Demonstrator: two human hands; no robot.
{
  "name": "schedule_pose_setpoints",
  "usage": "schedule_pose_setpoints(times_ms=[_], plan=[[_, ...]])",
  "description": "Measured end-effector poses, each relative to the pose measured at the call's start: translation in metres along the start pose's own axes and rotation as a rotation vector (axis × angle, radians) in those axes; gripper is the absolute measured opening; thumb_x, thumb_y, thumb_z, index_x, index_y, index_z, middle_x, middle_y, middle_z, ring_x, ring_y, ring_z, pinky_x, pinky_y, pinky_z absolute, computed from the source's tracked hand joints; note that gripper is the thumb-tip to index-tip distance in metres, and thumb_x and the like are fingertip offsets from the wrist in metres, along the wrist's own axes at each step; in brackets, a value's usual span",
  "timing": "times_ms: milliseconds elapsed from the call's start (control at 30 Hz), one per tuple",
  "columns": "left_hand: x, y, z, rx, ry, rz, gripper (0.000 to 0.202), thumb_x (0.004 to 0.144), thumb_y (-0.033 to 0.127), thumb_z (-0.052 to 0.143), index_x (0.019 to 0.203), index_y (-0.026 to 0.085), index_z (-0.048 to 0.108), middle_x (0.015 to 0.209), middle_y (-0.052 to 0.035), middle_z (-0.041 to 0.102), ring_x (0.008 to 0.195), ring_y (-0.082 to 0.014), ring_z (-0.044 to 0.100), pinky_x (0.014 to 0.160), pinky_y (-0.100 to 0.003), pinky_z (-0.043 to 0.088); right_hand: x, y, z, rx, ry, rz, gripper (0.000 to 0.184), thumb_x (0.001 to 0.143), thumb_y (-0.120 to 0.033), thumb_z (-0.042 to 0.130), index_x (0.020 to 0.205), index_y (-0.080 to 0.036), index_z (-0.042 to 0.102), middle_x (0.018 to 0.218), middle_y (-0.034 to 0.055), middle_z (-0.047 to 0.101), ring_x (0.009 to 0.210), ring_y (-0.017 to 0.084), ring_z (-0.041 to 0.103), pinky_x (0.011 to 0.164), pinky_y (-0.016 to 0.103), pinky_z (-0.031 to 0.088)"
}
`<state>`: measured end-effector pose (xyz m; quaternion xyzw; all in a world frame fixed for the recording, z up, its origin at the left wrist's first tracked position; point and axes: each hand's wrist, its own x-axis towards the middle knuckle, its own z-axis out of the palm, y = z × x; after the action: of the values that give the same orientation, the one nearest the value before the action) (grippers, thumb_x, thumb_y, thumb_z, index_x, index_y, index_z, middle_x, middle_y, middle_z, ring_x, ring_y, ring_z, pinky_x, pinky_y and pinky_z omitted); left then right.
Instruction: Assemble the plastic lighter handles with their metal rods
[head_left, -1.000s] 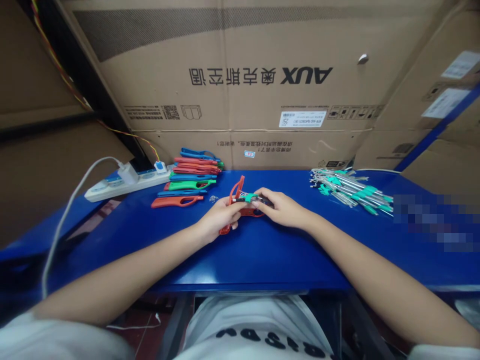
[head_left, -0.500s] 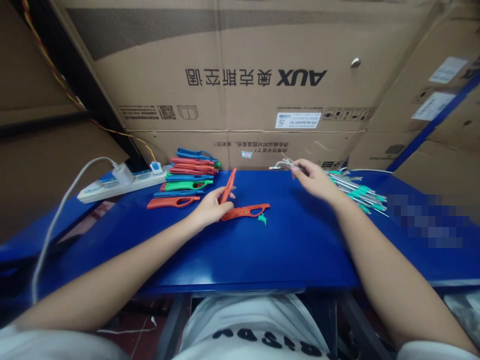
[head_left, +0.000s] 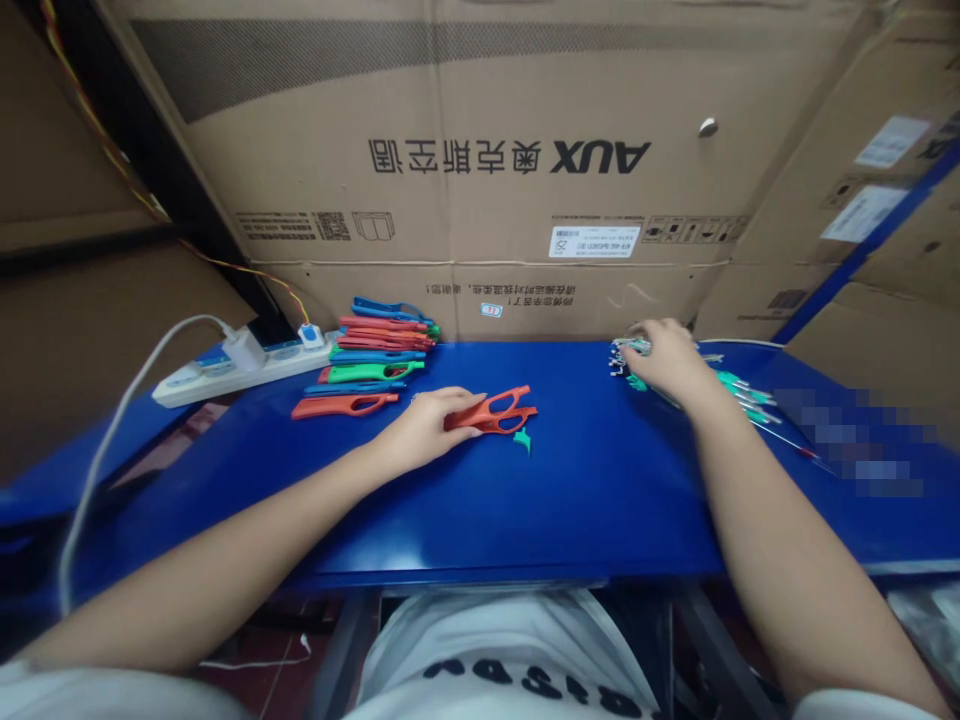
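My left hand (head_left: 439,428) is closed on an orange lighter handle shell (head_left: 504,405), which lies over a second orange shell (head_left: 517,425) on the blue table. Both shells have an oval trigger opening and point to the right. A small green trigger (head_left: 523,441) lies just below their tips. On the right, my right hand (head_left: 667,352) curls over a bundle of thin metal lighter tubes (head_left: 750,398) with green parts and white ends, its fingers around the near left part. The hand hides much of the bundle, and its fingertips are partly blurred.
Red, blue and green lighter handles (head_left: 382,340) lie in a row at the left. Beside them is a white power strip (head_left: 281,365) with a plug and cable. A cardboard wall (head_left: 450,200) rises behind the blue table (head_left: 570,500).
My right hand has moved right, from a thin wired piece held near the middle to the tube bundle. My left hand has lowered the tilted orange shell onto the other one.
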<state>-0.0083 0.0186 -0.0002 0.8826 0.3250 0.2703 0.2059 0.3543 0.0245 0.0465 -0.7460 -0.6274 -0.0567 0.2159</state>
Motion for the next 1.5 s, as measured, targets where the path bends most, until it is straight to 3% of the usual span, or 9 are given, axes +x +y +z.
schedule_pose_setpoints(times_ms=[133, 333, 433, 667, 833, 1000, 1167, 1300, 1500], plan=[[0.001, -0.001, 0.001, -0.005, 0.006, -0.014, 0.046, 0.085, 0.033, 0.071, 0.127, 0.017, 0.068, 0.118, -0.0119, 0.071, 0.11, -0.0264, 0.067, 0.099, -0.038, 0.051, -0.034, -0.062, 0.004, 0.395, -0.402, -0.517, 0.035, 0.092, -0.053, 0.054, 0.089, -0.021, 0.068, 0.089, 0.0066, 0.072, 0.08, 0.021, 0.064, 0.073, 0.031, 0.047], [0.001, -0.003, 0.0, 0.001, -0.023, -0.04, 0.043, 0.084, 0.033, 0.07, 0.124, 0.017, 0.07, 0.112, -0.0121, 0.073, 0.104, -0.0267, 0.068, 0.094, -0.038, 0.051, -0.057, -0.093, 0.018, 0.13, -0.617, -0.636, 0.026, 0.087, -0.043, 0.064, 0.073, -0.022, 0.063, 0.076, 0.003, 0.071, 0.06, 0.015, 0.056, 0.053, 0.028, 0.031], [0.0, -0.002, 0.001, 0.01, -0.032, -0.016, 0.041, 0.086, 0.033, 0.067, 0.124, 0.017, 0.07, 0.113, -0.0116, 0.073, 0.104, -0.0258, 0.068, 0.095, -0.038, 0.051, -0.039, -0.065, 0.008, 0.046, -0.583, -0.536, 0.022, 0.086, -0.04, 0.064, 0.073, -0.023, 0.063, 0.076, 0.0037, 0.071, 0.063, 0.017, 0.058, 0.055, 0.029, 0.033], [-0.001, 0.003, -0.004, 0.085, -0.096, 0.007, 0.048, 0.086, 0.038, 0.068, 0.131, 0.02, 0.065, 0.12, -0.0106, 0.07, 0.11, -0.0253, 0.066, 0.098, -0.035, 0.049, 0.004, 0.022, -0.02, -0.181, -0.163, 0.092, 0.019, 0.082, -0.037, 0.062, 0.092, -0.02, 0.062, 0.101, 0.0116, 0.072, 0.094, 0.029, 0.064, 0.067, 0.034, 0.04], [-0.003, 0.01, -0.028, 0.349, -0.213, -0.08, 0.057, 0.079, 0.044, 0.074, 0.13, 0.021, 0.066, 0.119, -0.0104, 0.069, 0.105, -0.0281, 0.066, 0.088, -0.033, 0.05, 0.011, 0.053, -0.014, -0.151, -0.135, 0.136, 0.042, 0.081, -0.023, 0.06, 0.121, -0.01, 0.059, 0.125, 0.026, 0.06, 0.108, 0.036, 0.062, 0.082, 0.041, 0.047], [-0.003, 0.007, -0.033, 0.349, -0.247, -0.053, 0.026, 0.081, 0.031, 0.067, 0.104, 0.02, 0.074, 0.099, -0.0063, 0.069, 0.086, -0.0223, 0.067, 0.073, -0.028, 0.048, 0.002, 0.015, 0.002, 0.121, -0.1, -0.251, 0.044, 0.087, -0.027, 0.058, 0.129, -0.015, 0.055, 0.13, 0.0176, 0.055, 0.096, 0.025, 0.064, 0.093, 0.04, 0.049], [-0.002, 0.007, -0.023, 0.274, -0.197, -0.02, 0.026, 0.082, 0.024, 0.063, 0.107, 0.02, 0.072, 0.104, -0.0066, 0.068, 0.092, -0.0221, 0.066, 0.08, -0.029, 0.049, -0.029, -0.052, 0.027, 0.403, -0.426, -0.705, 0.048, 0.084, -0.053, 0.068, 0.119, -0.021, 0.061, 0.116, 0.0098, 0.06, 0.088, 0.02, 0.06, 0.08, 0.034, 0.051], [-0.001, 0.009, -0.016, 0.212, -0.167, -0.004, 0.024, 0.085, 0.024, 0.064, 0.107, 0.018, 0.071, 0.105, -0.0084, 0.066, 0.092, -0.0219, 0.065, 0.082, -0.03, 0.05, -0.046, -0.078, 0.036, 0.367, -0.575, -0.771, 0.044, 0.081, -0.059, 0.071, 0.102, -0.021, 0.064, 0.092, 0.0044, 0.063, 0.079, 0.018, 0.056, 0.067, 0.029, 0.042], [0.0, 0.004, -0.006, 0.192, -0.104, 0.009, 0.028, 0.092, 0.033, 0.063, 0.114, 0.016, 0.07, 0.109, -0.0109, 0.066, 0.099, -0.0239, 0.064, 0.088, -0.034, 0.05, -0.044, -0.076, 0.03, 0.291, -0.546, -0.775, 0.038, 0.086, -0.057, 0.066, 0.097, -0.02, 0.066, 0.089, 0.0042, 0.064, 0.075, 0.017, 0.053, 0.064, 0.028, 0.035]])
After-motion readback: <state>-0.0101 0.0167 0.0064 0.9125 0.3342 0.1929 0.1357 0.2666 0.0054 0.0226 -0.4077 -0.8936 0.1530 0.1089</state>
